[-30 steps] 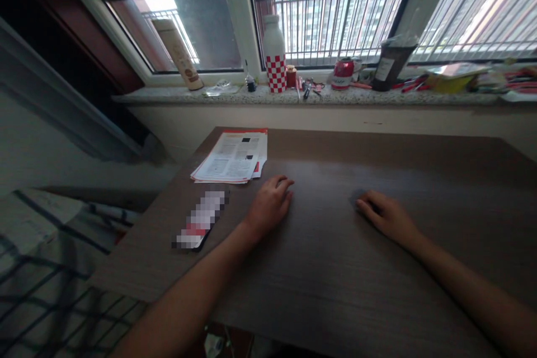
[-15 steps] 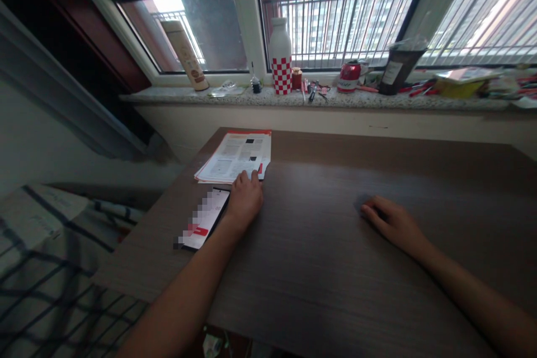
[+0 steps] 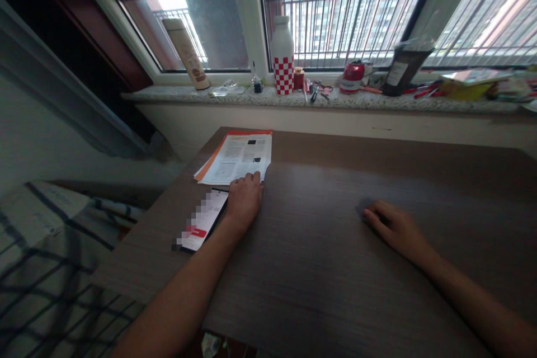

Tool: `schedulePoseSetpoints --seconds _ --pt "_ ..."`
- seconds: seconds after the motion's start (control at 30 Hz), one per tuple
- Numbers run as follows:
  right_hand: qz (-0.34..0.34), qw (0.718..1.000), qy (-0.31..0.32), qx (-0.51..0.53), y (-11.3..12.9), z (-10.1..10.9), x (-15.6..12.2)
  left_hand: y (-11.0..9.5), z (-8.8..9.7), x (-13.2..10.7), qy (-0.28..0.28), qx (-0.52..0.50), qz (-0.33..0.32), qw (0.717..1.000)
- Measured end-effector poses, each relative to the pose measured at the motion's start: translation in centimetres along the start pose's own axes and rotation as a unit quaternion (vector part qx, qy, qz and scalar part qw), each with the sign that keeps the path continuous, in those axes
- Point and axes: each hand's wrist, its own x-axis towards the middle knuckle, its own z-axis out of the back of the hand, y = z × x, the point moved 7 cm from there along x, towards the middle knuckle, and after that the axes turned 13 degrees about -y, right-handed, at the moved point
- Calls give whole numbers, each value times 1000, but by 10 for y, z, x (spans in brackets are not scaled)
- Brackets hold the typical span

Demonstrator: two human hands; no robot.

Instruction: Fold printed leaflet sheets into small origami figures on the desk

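Observation:
My left hand [image 3: 244, 198] is closed at the near right corner of a stack of printed papers [image 3: 241, 151], fingers curled over the edge of the sheets. Orange shows along the left side and top of that stack. Just left of my wrist a phone [image 3: 205, 221] lies face up, its screen lit and partly pixelated. To the right, my right hand [image 3: 390, 221] rests on the table with fingers curled and thumb drawn in. A faint dark patch shows by its fingertips; whether anything is held there is hidden.
Behind the brown table [image 3: 319, 268] runs a stone windowsill [image 3: 251, 98]. On it stand a red-and-white checked bottle [image 3: 283, 61], a beige tumbler [image 3: 187, 56], a red can [image 3: 351, 77], a dark plastic cup [image 3: 405, 70] and small clutter. A checked cloth lies at lower left.
The top sheets have shifted slightly right on the stack, so more orange shows at the left. My left hand stays at their corner; my right hand keeps its place. The view has turned slightly.

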Motion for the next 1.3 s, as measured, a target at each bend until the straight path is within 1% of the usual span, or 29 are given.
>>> schedulePoseSetpoints --seconds 0.17,0.47,0.83,1.07,1.3 --pt "-1 1000 -2 1 -3 -2 0 0 4 3 -10 -28 -4 1000" --pt "3 1000 -13 2 2 1 2 0 1 9 -16 -86 -2 996" --pt "2 1000 -5 -1 -1 1 3 -2 3 12 -15 -72 11 997" --pt "0 1000 -5 5 0 0 3 5 2 14 -1 -57 27 998" --pt "6 1000 -12 11 7 2 5 9 12 15 -4 -58 46 997"
